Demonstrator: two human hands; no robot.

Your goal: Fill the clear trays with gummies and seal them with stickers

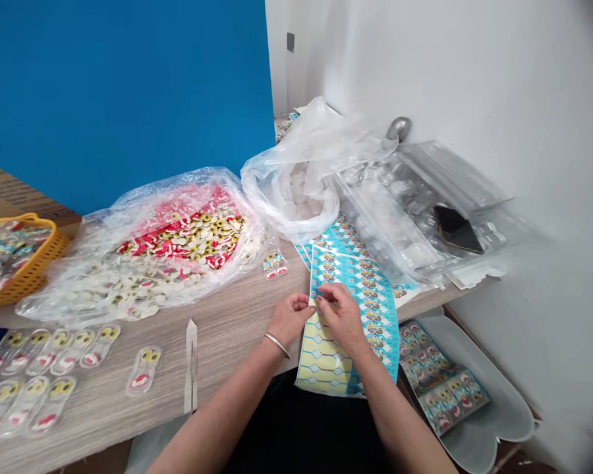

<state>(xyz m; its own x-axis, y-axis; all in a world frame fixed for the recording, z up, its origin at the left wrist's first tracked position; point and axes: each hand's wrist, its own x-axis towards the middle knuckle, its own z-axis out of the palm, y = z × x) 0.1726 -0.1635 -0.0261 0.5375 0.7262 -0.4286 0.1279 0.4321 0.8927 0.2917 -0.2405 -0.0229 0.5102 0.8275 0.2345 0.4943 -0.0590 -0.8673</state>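
Note:
A printed blue sticker sheet (375, 316) lies over the table's front edge, its lower left part showing bare yellow backing. My left hand (291, 319), with a bangle at the wrist, pinches the sheet's left edge. Close beside it, my right hand (340, 316) rests over the sheet with thumb and fingers pressed together; what they hold is too small to make out. More printed sheets (343, 234) lie behind. A small clear pack (275, 263) with printed pieces sits behind my left hand. A single filled clear blister (143, 370) lies on the table to the left.
Rows of filled blisters (59, 349) cover the left front. A plastic bag of small red and yellow pieces (197, 230) stands behind, beside a yellow basket (34, 263). Clear plastic packaging (405, 217) fills the back right. Finished-looking packs (454, 398) lie on a chair (507, 401) below right.

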